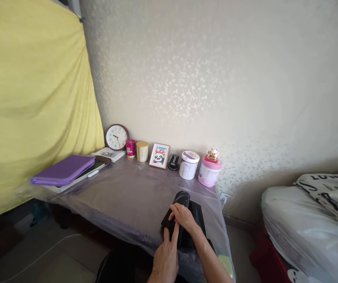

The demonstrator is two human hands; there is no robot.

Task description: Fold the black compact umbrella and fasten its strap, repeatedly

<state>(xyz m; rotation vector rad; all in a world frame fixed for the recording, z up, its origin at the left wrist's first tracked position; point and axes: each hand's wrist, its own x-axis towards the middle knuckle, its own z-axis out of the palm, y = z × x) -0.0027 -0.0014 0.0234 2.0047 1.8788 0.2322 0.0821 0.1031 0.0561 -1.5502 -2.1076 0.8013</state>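
Observation:
A black folded piece of thin, slightly shiny material [197, 214], which looks like a bag, lies near the front right corner of the table, with a rounded rolled part at its far end. My right hand [183, 217] rests across its middle, with the fingers curled down and closed on the material. Just below it, my left hand [166, 253] reaches in from the front, two fingers stretched forward and pinching the near left part. The fingertips of both hands almost meet. Part of the black material is hidden under my hands and right forearm.
Along the wall stand a clock [117, 137], a pink can [130, 149], a beige-lidded tub [142, 151], a panda picture frame [159, 155], a white tub [189, 165] and a pink tub [210, 172] bearing a cat figurine. A purple folder [64, 169] lies left on the plastic-covered table [122, 192].

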